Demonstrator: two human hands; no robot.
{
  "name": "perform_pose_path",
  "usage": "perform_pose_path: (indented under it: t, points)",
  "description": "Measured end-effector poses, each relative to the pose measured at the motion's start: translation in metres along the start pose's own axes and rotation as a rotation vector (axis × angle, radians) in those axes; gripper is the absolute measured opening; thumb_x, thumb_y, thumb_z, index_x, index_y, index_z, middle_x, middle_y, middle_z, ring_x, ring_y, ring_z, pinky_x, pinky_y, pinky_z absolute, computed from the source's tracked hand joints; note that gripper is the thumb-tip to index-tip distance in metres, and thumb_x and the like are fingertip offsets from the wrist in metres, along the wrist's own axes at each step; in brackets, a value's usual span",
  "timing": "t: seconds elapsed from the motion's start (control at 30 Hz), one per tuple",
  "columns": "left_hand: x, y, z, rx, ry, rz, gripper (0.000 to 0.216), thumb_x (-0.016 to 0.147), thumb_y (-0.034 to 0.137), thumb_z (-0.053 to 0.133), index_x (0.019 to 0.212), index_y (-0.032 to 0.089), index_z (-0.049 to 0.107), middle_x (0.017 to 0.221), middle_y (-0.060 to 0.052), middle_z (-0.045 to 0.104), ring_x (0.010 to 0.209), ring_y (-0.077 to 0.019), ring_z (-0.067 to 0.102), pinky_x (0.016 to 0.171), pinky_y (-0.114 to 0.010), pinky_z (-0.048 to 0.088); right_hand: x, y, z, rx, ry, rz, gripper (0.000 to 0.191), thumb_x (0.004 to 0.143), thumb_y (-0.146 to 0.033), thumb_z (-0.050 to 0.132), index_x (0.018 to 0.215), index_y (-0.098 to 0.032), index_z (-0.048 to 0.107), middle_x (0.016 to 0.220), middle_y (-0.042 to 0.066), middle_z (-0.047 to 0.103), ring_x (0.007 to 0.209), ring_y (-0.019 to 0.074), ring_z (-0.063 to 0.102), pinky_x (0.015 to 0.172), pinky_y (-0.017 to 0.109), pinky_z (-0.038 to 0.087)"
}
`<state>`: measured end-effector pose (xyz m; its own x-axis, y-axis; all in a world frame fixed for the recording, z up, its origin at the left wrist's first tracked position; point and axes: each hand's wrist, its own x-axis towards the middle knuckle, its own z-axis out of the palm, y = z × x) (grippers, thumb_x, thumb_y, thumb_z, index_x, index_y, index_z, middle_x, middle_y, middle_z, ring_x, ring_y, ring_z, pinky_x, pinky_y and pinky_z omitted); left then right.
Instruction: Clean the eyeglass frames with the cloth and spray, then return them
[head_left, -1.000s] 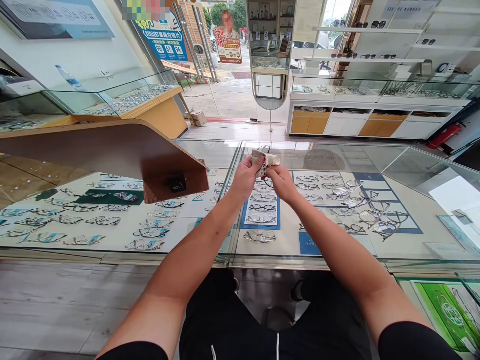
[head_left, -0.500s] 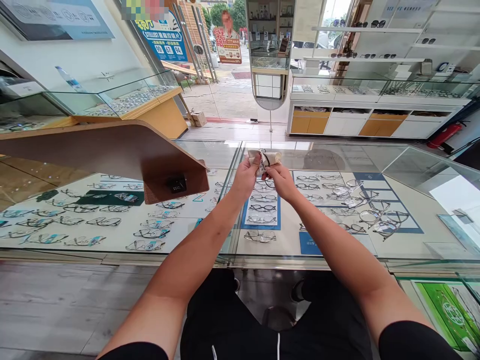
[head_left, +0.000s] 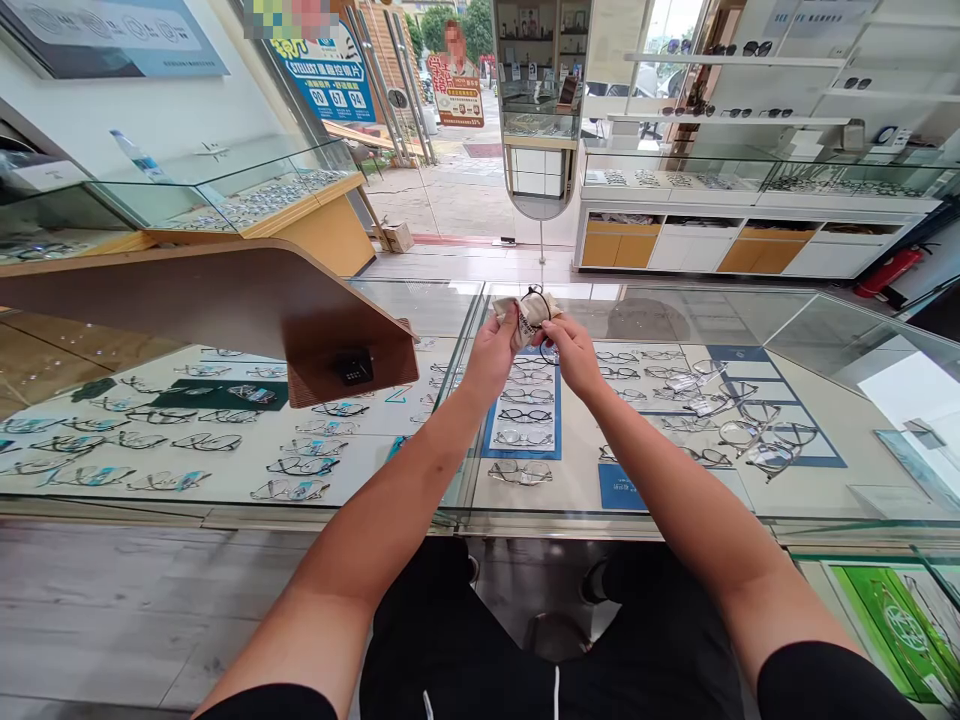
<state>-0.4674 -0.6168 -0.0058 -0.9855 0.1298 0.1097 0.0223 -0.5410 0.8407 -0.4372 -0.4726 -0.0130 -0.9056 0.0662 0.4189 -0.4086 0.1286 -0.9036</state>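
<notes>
My left hand (head_left: 491, 350) is closed on a beige cleaning cloth (head_left: 523, 312) bunched round a pair of dark-framed glasses (head_left: 537, 297). My right hand (head_left: 571, 347) pinches the glasses from the right side, its fingers closed on the frame. Both hands are held out above the glass counter top (head_left: 675, 310). Only a loop of the dark frame shows above the cloth; the rest is wrapped in it.
Under the glass lie rows of spectacle frames (head_left: 525, 415) on white and blue trays. A wooden angled stand (head_left: 247, 300) rises at the left. More display cases (head_left: 750, 180) and shelves line the back wall, with a mirror (head_left: 538, 110) on a post.
The cloth has been turned and bunched up, and more of the dark frame now sticks out above it. My right hand has shifted slightly up and right.
</notes>
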Motion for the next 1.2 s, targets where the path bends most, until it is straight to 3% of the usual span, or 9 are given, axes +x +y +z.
perform_pose_path:
  t: [0.13, 0.43, 0.57, 0.77, 0.93, 1.0, 1.1, 1.2]
  points:
    - [0.0, -0.001, -0.002, 0.026, -0.027, -0.002, 0.043, 0.087, 0.056, 0.093, 0.106, 0.02, 0.078, 0.1, -0.004, 0.083, 0.107, -0.02, 0.08, 0.093, -0.029, 0.061, -0.001, 0.0, 0.0, -0.004, 0.019, -0.01, 0.049, 0.1, -0.059, 0.059, 0.07, -0.023, 0.073, 0.093, 0.006, 0.059, 0.093, 0.0231, 0.057, 0.096, 0.04, 0.05]
    - [-0.002, 0.001, -0.003, 0.065, -0.004, -0.047, 0.035, 0.093, 0.052, 0.089, 0.104, 0.021, 0.077, 0.094, -0.004, 0.082, 0.096, -0.0188, 0.08, 0.089, -0.029, 0.061, -0.002, -0.001, 0.0, 0.01, 0.022, 0.007, 0.05, 0.101, -0.062, 0.06, 0.072, -0.023, 0.072, 0.094, 0.006, 0.057, 0.094, 0.0234, 0.058, 0.1, 0.041, 0.052]
    - [-0.001, -0.001, -0.004, 0.073, -0.008, -0.048, 0.034, 0.092, 0.051, 0.09, 0.1, 0.021, 0.076, 0.091, -0.003, 0.08, 0.085, -0.0158, 0.077, 0.084, -0.026, 0.06, -0.002, 0.001, 0.002, 0.012, 0.005, 0.005, 0.049, 0.1, -0.062, 0.06, 0.071, -0.024, 0.067, 0.092, 0.005, 0.055, 0.096, 0.0241, 0.058, 0.097, 0.04, 0.052]
    - [-0.001, -0.001, -0.006, 0.116, 0.045, -0.038, 0.036, 0.091, 0.05, 0.091, 0.104, 0.02, 0.076, 0.091, -0.002, 0.079, 0.085, -0.0155, 0.075, 0.078, -0.026, 0.057, -0.012, 0.007, 0.015, -0.078, -0.063, -0.019, 0.045, 0.101, -0.058, 0.06, 0.072, -0.025, 0.051, 0.091, 0.003, 0.051, 0.09, 0.0218, 0.053, 0.085, 0.037, 0.046]
    - [0.002, -0.004, -0.009, 0.122, 0.094, -0.02, 0.042, 0.086, 0.055, 0.093, 0.097, 0.02, 0.072, 0.078, 0.001, 0.072, 0.075, -0.0147, 0.071, 0.075, -0.027, 0.056, -0.024, 0.006, 0.027, -0.141, -0.149, -0.022, 0.03, 0.101, -0.054, 0.062, 0.092, -0.026, 0.058, 0.1, 0.003, 0.057, 0.091, 0.0221, 0.053, 0.08, 0.035, 0.042]
    - [0.003, -0.005, -0.011, 0.118, 0.09, -0.018, 0.045, 0.085, 0.058, 0.093, 0.098, 0.021, 0.072, 0.079, 0.001, 0.073, 0.076, -0.0155, 0.072, 0.076, -0.028, 0.057, -0.025, 0.005, 0.029, -0.157, -0.159, -0.033, 0.029, 0.1, -0.052, 0.063, 0.091, -0.026, 0.055, 0.099, 0.003, 0.057, 0.09, 0.0218, 0.052, 0.08, 0.035, 0.042]
    - [0.003, -0.004, -0.012, 0.132, 0.045, 0.028, 0.054, 0.079, 0.066, 0.095, 0.098, 0.021, 0.073, 0.082, 0.0, 0.075, 0.078, -0.0156, 0.072, 0.075, -0.027, 0.056, -0.021, 0.006, 0.026, -0.159, -0.145, -0.026, 0.033, 0.101, -0.053, 0.063, 0.086, -0.026, 0.053, 0.095, 0.002, 0.055, 0.087, 0.0209, 0.051, 0.079, 0.035, 0.042]
    - [0.0, -0.002, -0.01, 0.186, -0.098, 0.074, 0.063, 0.068, 0.067, 0.101, 0.098, 0.019, 0.076, 0.085, -0.001, 0.077, 0.081, -0.0158, 0.072, 0.078, -0.027, 0.056, -0.013, 0.008, 0.019, -0.088, -0.061, -0.014, 0.035, 0.103, -0.055, 0.058, 0.085, -0.025, 0.056, 0.093, 0.002, 0.056, 0.088, 0.0214, 0.053, 0.082, 0.036, 0.044]
